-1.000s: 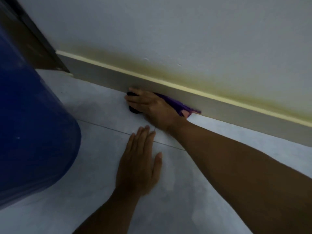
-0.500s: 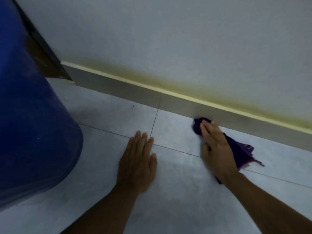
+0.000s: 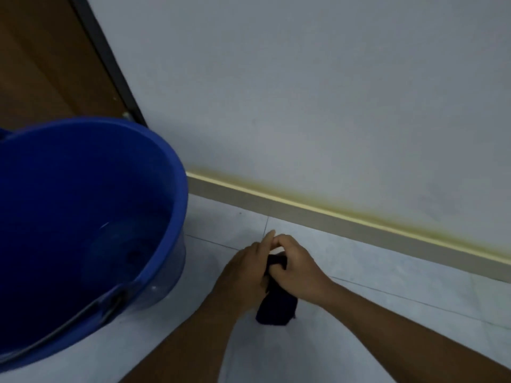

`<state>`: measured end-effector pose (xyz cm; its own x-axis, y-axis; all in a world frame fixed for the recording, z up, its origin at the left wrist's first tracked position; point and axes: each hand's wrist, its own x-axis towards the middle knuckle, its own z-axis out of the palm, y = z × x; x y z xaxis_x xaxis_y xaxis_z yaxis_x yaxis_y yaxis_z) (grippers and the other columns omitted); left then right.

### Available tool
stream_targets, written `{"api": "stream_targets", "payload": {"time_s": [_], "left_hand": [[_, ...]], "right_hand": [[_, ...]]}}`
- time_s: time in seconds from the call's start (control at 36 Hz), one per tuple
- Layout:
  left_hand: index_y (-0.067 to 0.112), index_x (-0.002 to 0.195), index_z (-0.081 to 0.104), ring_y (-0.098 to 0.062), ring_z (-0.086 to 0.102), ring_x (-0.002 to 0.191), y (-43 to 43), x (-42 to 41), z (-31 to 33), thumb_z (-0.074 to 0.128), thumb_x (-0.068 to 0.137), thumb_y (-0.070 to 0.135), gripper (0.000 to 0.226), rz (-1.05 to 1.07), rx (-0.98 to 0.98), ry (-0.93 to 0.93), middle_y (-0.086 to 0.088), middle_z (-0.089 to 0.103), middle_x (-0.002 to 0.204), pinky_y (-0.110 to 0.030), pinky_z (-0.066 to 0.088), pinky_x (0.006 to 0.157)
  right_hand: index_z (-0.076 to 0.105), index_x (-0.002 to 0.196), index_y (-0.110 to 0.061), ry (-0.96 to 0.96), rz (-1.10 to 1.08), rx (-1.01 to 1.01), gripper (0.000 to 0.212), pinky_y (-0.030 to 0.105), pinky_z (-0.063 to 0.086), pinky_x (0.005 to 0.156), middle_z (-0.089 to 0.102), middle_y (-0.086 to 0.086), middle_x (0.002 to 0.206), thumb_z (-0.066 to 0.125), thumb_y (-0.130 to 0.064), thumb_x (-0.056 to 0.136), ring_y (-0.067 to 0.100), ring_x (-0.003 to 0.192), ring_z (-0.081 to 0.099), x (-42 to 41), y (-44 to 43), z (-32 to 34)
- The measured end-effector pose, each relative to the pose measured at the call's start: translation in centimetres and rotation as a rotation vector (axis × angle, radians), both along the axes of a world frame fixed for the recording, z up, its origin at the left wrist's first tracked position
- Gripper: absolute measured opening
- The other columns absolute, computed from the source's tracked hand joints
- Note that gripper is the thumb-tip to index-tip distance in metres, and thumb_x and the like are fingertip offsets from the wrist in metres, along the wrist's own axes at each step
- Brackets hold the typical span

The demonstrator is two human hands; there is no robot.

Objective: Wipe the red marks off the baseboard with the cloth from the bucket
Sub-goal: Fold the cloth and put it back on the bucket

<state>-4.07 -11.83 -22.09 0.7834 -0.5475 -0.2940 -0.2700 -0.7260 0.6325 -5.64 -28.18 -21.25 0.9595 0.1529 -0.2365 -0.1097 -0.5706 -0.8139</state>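
A deep blue is seen on the bucket (image 3: pixel 83 194), with a grey handle (image 3: pixel 69 324) at its side. The cloth (image 3: pixel 276 308) is shown as very dark, near black-purple. The baseboard (image 3: pixel 331 219) is coloured grey-beige, edged by 1 pale yellow strip. The wall (image 3: pixel 304 92) is painted light grey, yellow-stained low down. The floor tiles (image 3: pixel 387 299) are pale grey, faintly mottled. The door (image 3: pixel 41 64) is brown.

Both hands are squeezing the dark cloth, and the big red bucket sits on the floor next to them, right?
Not quite: the bucket is blue, not red, as the head view shows. The rest holds: the left hand and right hand both grip the dark cloth, and the bucket sits on the floor beside them.
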Motion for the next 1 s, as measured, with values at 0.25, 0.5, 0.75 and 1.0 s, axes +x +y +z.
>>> {"api": "stream_targets", "payload": {"time_s": [0.25,0.5,0.75,1.0], "left_hand": [[0.017,0.158,0.031,-0.035,0.062,0.119,1.0,4.0,13.5,0.053,0.105,0.024,0.058,-0.174,0.198,-0.044,-0.016,0.06,0.139,-0.045,0.052,0.099],[0.013,0.125,0.061,-0.027,0.065,0.098,9.2,9.3,26.7,0.047,0.107,0.02,0.024,-0.013,0.115,-0.387,-0.009,0.069,0.11,-0.048,0.052,0.092],[0.036,0.141,0.051,-0.01,0.059,0.109,18.4,5.3,24.8,0.046,0.107,0.038,0.034,0.032,0.13,-0.366,0.011,0.064,0.125,-0.037,0.049,0.098],[0.032,0.164,0.023,-0.013,0.032,0.155,18.3,1.4,17.7,0.036,0.108,0.049,0.059,0.159,0.058,-0.04,0.009,0.03,0.17,-0.033,0.025,0.127]], "right_hand": [[0.045,0.109,-0.02,-0.03,0.134,-0.237,0.055,0.024,0.052,0.068,0.053,-0.001,0.112,0.078,-0.01,0.066,0.018,0.098,0.063,1.9,1.3,9.4],[0.066,0.124,-0.018,-0.497,-0.173,-0.325,0.047,0.033,0.052,0.084,0.069,0.006,0.114,0.053,0.003,0.084,0.026,0.1,0.065,6.4,3.9,19.8],[0.061,0.139,-0.01,-0.629,0.041,-0.249,0.061,0.048,0.052,0.104,0.066,0.014,0.134,0.049,0.002,0.08,0.032,0.119,0.065,4.1,9.6,18.4],[0.032,0.143,-0.052,-0.189,-0.016,0.09,0.064,0.001,0.036,0.093,0.044,-0.038,0.13,0.053,-0.013,0.097,-0.021,0.112,0.046,-0.9,13.0,16.1]]}}
